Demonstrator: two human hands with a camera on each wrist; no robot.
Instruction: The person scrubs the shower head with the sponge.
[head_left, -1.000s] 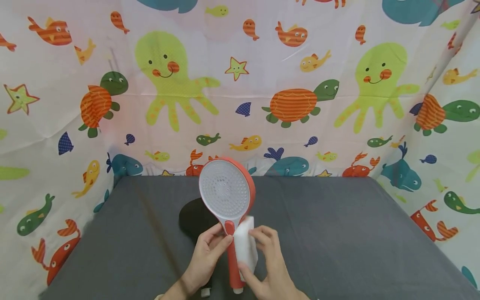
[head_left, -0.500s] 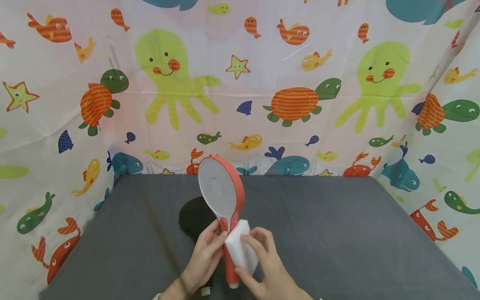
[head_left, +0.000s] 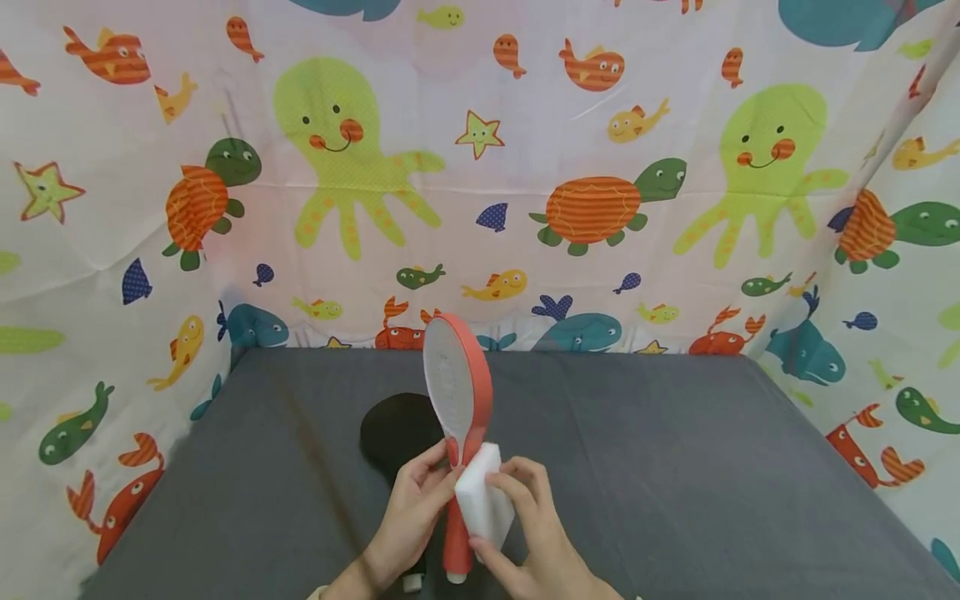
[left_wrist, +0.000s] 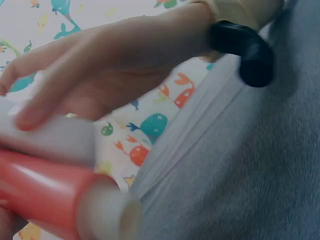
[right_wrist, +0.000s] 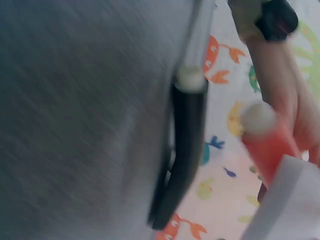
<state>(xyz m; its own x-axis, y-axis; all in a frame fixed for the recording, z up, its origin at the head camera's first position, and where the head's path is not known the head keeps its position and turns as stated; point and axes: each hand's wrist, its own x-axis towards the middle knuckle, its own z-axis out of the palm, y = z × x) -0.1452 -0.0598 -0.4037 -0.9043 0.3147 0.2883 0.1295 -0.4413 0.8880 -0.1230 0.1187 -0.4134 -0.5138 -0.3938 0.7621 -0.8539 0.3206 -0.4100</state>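
A red shower head (head_left: 459, 383) with a pale spray face stands upright between the hands, its face turned to the left. The left hand (head_left: 411, 512) pinches it at the neck, just below the face. On the right of the handle, the right hand (head_left: 538, 525) holds a white block (head_left: 483, 496) between thumb and fingers, against the handle. In the left wrist view the red handle (left_wrist: 45, 192) lies close beside the block. The right wrist view shows the block (right_wrist: 292, 202) at the handle, partly overlapping it.
A black object (head_left: 397, 433) with a round head and a pale-tipped handle lies on the grey cloth surface (head_left: 675, 467), partly behind the left hand and shower head. A sea-animal patterned curtain (head_left: 480, 200) hangs behind and at both sides.
The shower head has turned from facing forward to facing left, and its handle's lower end has shifted left. The white block has tilted and come in front of the handle's edge.
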